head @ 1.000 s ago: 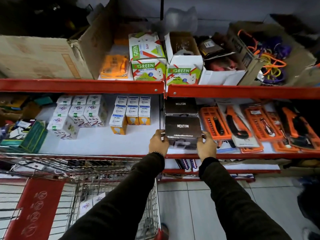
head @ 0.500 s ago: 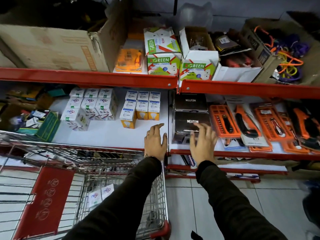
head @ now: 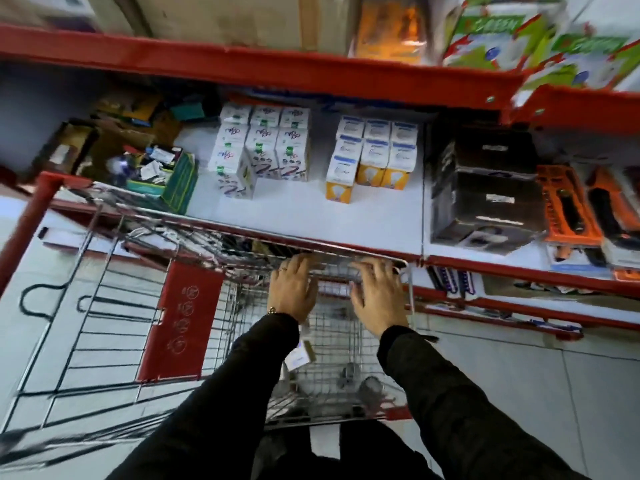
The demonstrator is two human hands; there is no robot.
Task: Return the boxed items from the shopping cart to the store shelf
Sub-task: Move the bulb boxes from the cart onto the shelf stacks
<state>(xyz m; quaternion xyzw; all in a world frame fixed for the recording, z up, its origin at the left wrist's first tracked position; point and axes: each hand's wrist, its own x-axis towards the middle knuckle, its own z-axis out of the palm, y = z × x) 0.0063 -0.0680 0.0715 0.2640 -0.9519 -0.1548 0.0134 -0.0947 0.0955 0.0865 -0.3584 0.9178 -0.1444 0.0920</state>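
Note:
Both of my hands hover over the wire shopping cart, fingers spread and empty. My left hand is above the basket's far end, and my right hand is beside it near the cart's right rim. A small white box lies in the basket under my left sleeve. Two black boxes are stacked on the white shelf to the right. White boxed items and white-and-yellow bulb boxes stand further left on the same shelf.
A red shelf rail runs above, with cardboard and green-white boxes on top. Orange tool packs lie right of the black boxes. An open green carton of odds and ends sits at the shelf's left. Grey floor tiles lie at lower right.
My hands let go of the black box, left it on the shelf and moved down over the cart basket. The view has swung left and down.

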